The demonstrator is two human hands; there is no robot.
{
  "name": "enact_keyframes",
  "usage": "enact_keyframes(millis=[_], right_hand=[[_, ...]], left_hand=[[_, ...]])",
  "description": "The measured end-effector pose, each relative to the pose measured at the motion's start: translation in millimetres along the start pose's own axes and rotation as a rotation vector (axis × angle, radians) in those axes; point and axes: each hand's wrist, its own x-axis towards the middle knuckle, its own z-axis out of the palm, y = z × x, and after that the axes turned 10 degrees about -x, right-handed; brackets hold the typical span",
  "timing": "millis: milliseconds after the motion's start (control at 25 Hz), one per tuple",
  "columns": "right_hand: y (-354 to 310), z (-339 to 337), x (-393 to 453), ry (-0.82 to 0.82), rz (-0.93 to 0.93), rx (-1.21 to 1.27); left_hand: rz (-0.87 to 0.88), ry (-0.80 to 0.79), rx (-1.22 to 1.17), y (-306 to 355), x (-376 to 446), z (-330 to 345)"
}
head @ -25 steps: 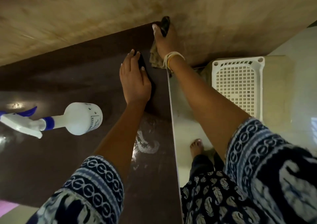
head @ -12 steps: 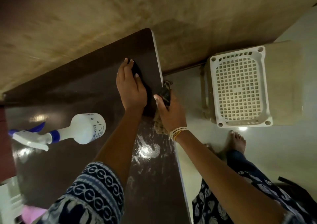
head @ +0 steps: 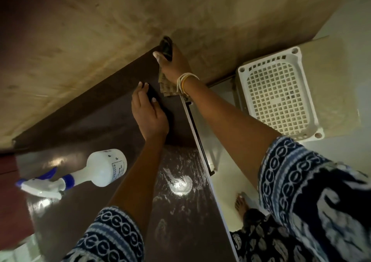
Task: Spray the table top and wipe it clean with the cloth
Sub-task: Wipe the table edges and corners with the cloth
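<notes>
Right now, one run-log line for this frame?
step: wiping far corner | right hand: grips cloth at table edge | left hand: flat on top | spray bottle: lying down | wet streaks near edge

Dark brown glossy table with wet, streaked smears near its right edge. White spray bottle with blue trigger lies on its side on the left part. Checked beige cloth is bunched at the table's far right corner.
</notes>
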Motion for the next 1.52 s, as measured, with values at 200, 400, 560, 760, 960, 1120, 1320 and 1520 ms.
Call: enact_keyframes(millis=[200, 400, 560, 760, 960, 1120, 1320, 1520], right_hand=[[15.1, 3.3, -30.7, 0.08, -0.015, 0.053], [48.3, 8.3, -106.4, 0.16, -0.024, 0.071], [83.9, 18.1, -167.2, 0.178, 0.083, 0.033], [126.3, 29.1, -249.1, 0.231, 0.109, -0.021], [162.3, 39.7, -323.3, 0.29, 0.171, -0.057], [183.0, 46.9, -376.7, 0.328, 0.162, -0.078], [209.5, 60.7, -448.7, 0.421, 0.178, -0.205], [227.6, 106.8, -483.3, 0.717, 0.15, -1.032]], left_hand=[[0.028, 0.014, 0.026, 2.2, -3.2, 1.8], [0.029, 0.011, 0.041, 6.1, -7.1, -0.6], [0.047, -0.153, 0.142, 14.1, -21.8, -19.6], [0.241, -0.297, 0.061, 10.5, -112.6, -69.7], [0.232, -0.321, 0.021, 0.0, -219.7, -94.6], [0.218, -0.364, 0.054, -9.9, -288.2, -112.3], [0.288, -0.398, 0.198, -30.0, -354.5, -124.0], [0.304, -0.37, 0.256, -31.8, -358.1, -120.5]])
